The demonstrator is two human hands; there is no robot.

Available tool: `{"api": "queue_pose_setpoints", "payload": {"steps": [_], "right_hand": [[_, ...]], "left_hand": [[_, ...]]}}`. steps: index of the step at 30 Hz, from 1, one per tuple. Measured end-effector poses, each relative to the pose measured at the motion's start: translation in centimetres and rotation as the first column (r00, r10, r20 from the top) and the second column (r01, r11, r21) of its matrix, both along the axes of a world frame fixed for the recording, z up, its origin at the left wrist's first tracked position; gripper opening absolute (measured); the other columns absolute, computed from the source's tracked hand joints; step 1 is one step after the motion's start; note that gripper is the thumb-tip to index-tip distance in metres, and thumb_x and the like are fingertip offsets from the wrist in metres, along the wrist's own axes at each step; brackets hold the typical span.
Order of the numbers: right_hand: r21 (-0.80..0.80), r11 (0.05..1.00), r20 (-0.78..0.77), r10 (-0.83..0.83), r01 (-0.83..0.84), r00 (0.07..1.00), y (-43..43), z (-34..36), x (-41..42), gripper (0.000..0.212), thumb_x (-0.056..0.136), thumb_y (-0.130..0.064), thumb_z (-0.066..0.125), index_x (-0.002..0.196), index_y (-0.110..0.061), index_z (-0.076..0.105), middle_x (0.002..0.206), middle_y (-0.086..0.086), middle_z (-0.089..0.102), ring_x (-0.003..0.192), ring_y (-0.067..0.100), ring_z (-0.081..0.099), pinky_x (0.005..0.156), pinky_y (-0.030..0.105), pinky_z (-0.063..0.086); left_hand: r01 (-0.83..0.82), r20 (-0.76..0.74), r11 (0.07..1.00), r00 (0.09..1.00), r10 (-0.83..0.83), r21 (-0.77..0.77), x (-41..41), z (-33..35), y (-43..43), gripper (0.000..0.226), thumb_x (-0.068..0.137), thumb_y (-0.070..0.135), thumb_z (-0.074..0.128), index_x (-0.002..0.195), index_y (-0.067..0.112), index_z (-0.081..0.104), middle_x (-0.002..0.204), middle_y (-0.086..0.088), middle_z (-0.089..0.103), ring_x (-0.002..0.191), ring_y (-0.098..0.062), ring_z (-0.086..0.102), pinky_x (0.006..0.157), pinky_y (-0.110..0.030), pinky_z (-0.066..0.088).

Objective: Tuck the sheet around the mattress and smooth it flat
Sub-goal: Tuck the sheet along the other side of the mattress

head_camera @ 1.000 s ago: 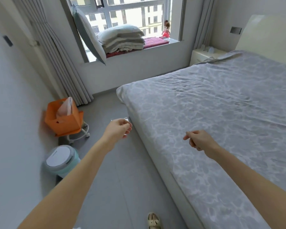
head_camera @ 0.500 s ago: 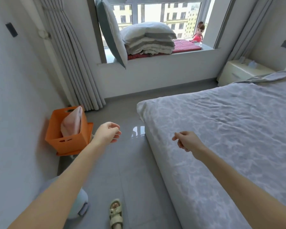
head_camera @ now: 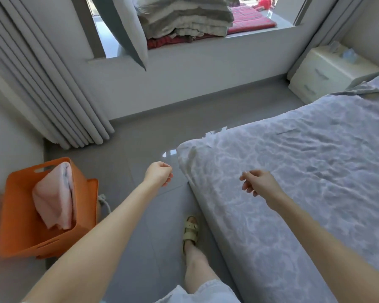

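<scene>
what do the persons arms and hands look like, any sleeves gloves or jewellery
Both arms are bare as far as the head view shows, with no sleeves in sight. The left hand and the right hand wear no gloves, and no ring, watch or bracelet can be seen on the fingers or wrists.
</scene>
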State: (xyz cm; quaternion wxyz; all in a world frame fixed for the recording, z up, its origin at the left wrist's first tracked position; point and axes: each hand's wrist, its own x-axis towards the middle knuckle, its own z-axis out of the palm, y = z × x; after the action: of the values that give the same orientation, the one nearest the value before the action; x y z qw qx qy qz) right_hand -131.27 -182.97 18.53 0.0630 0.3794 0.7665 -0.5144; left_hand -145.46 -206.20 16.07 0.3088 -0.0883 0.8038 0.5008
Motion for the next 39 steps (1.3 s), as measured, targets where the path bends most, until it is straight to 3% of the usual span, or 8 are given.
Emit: {"api": "queue_pose_setpoints", "payload": {"steps": [10,15,21,25,29,31,34,39], "right_hand": [[0.168,0.955,0.221,0.206,-0.245,0.953,7.9,-11.5,-25.5,0.031,0.090,-0.026,0.050,0.081,-0.002,0.067,0.079,0.012,0.068,0.070,0.019,0.056,0.068,0.039,0.048],[0.286,0.832,0.369,0.363,-0.476,0.855,10.1,-17.4,-33.1,0.025,0.094,-0.028,0.048,0.108,-0.015,0.064,0.100,0.000,0.067,0.095,0.020,0.059,0.077,0.030,0.043],[0.398,0.488,0.466,0.621,-0.776,0.630,11.8,-26.6,-40.4,0.045,0.097,-0.026,0.047,0.141,-0.019,0.042,0.135,0.002,0.055,0.127,0.025,0.045,0.101,0.037,0.034],[0.180,0.464,0.646,0.609,-0.867,0.460,11.1,-32.3,-45.3,0.057,0.095,-0.038,0.047,0.146,-0.024,0.029,0.146,-0.001,0.043,0.139,0.019,0.031,0.112,0.039,0.017],[-0.121,0.414,0.781,0.601,-0.902,0.171,10.4,-34.7,-47.3,0.033,0.088,-0.040,0.053,0.112,-0.020,0.065,0.111,0.000,0.067,0.109,0.020,0.057,0.113,0.045,0.016],[-0.042,0.424,0.769,0.592,-0.905,0.242,10.2,-33.8,-46.4,0.022,0.089,-0.031,0.054,0.083,-0.014,0.066,0.087,0.002,0.069,0.088,0.023,0.062,0.100,0.037,0.031],[0.188,0.594,0.598,0.562,-0.782,0.571,11.0,-29.6,-44.3,0.019,0.089,-0.022,0.060,0.073,-0.011,0.064,0.067,-0.005,0.062,0.072,0.025,0.057,0.087,0.029,0.038],[0.085,0.814,0.445,0.484,-0.574,0.753,14.2,-21.6,-41.6,0.027,0.085,-0.023,0.068,0.064,-0.036,0.057,0.070,-0.014,0.060,0.082,0.007,0.049,0.068,0.008,0.033]], "left_hand": [[-0.192,0.248,0.978,0.946,0.206,-0.083,-19.3,-14.4,8.0,0.029,0.090,0.012,0.049,0.061,0.015,0.048,0.061,-0.005,0.049,0.057,-0.018,0.044,0.063,-0.027,0.039],[-0.233,0.357,0.967,0.899,0.254,-0.102,-24.9,-22.4,10.6,0.017,0.084,0.013,0.058,0.069,0.011,0.067,0.074,-0.012,0.064,0.077,-0.029,0.056,0.068,-0.028,0.037],[-0.026,0.359,0.980,0.928,0.097,-0.197,-31.4,-30.3,14.9,0.032,0.091,0.021,0.047,0.059,0.020,0.044,0.067,-0.012,0.048,0.066,-0.025,0.042,0.061,-0.030,0.033],[0.121,0.624,0.984,0.782,-0.016,-0.127,-34.3,-34.2,15.9,0.042,0.093,0.046,0.046,0.110,0.009,0.058,0.101,-0.013,0.064,0.084,-0.026,0.063,0.059,-0.026,0.051],[0.130,0.790,0.991,0.608,-0.074,-0.008,-35.5,-36.1,15.4,0.044,0.093,0.052,0.046,0.100,0.012,0.061,0.074,0.001,0.056,0.057,-0.010,0.049,0.035,-0.010,0.033],[0.182,0.816,0.983,0.563,-0.131,0.032,-35.9,-36.5,16.0,0.053,0.092,0.054,0.046,0.116,0.008,0.058,0.093,-0.002,0.062,0.074,-0.012,0.058,0.044,-0.010,0.040],[0.214,0.853,0.974,0.492,-0.175,0.076,-36.1,-36.4,17.7,0.072,0.085,0.063,0.049,0.132,0.009,0.049,0.125,-0.006,0.058,0.109,-0.019,0.058,0.072,-0.022,0.047],[0.205,0.832,0.973,0.517,-0.201,0.108,-35.3,-35.4,21.4,0.073,0.081,0.060,0.059,0.127,0.004,0.050,0.113,-0.011,0.063,0.090,-0.021,0.060,0.067,-0.024,0.046]]}}
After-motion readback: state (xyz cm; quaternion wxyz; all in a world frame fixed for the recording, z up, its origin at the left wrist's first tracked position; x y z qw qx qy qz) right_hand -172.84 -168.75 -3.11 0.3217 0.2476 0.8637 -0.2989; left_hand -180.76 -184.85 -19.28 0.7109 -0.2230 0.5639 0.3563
